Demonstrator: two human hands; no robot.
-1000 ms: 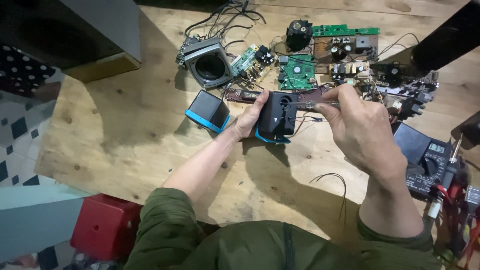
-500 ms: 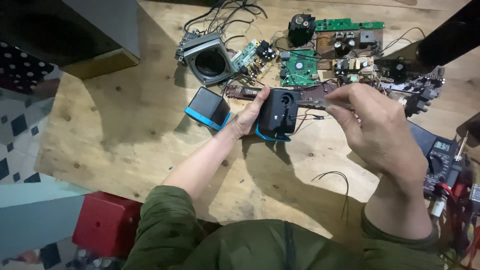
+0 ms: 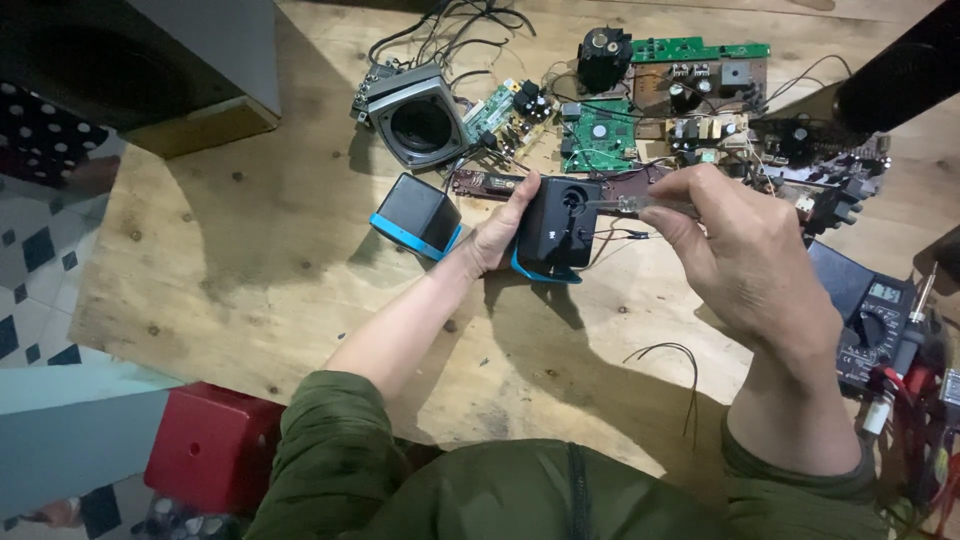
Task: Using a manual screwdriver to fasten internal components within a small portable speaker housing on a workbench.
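Over the plywood bench (image 3: 250,260), our left hand (image 3: 500,232) grips a black cube speaker with blue base (image 3: 557,230); our right hand (image 3: 745,260) pinches a clear-handled screwdriver (image 3: 640,205) against it.

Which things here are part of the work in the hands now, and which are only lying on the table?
In use:
- left hand gripping the black speaker box
- right hand holding a clear-handled screwdriver to it

Lying about:
- second black and blue speaker box
- grey speaker frame
- green circuit boards
- multimeter
- loose black wire
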